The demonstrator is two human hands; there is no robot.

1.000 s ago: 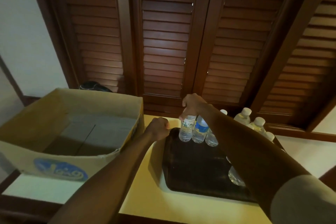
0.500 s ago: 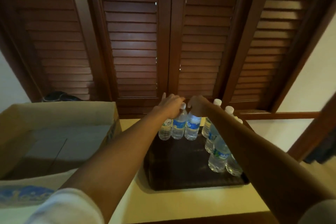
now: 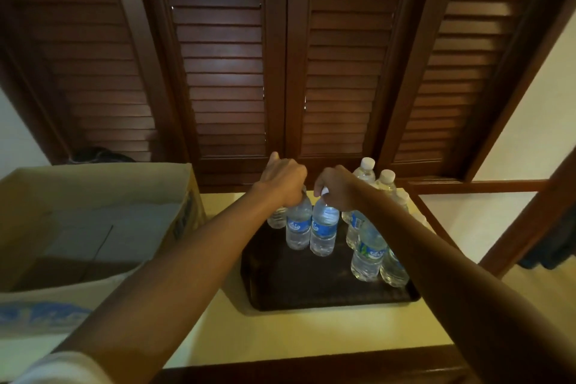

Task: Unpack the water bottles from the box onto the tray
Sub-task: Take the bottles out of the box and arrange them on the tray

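A dark tray point(image 3: 299, 287) lies on the cream table top, right of an open cardboard box point(image 3: 93, 227) whose inside shows only flat cardboard. Several clear water bottles with blue labels stand on the tray. My left hand point(image 3: 282, 177) grips the top of one bottle point(image 3: 298, 227) at the tray's far edge. My right hand point(image 3: 336, 185) grips the cap of the bottle beside it point(image 3: 324, 230). A third bottle point(image 3: 276, 216) is partly hidden behind my left wrist. More bottles point(image 3: 369, 255) stand along the tray's right side, under my right forearm.
Dark wooden louvred doors point(image 3: 280, 56) rise directly behind the table. The cream table top point(image 3: 296, 337) shows in front of the tray, with a wooden edge below. A wooden rail point(image 3: 483, 187) runs at the right.
The view has drifted slightly. My left hand has closed down onto a bottle top beside my right hand; both hands stay at the tray's far edge.
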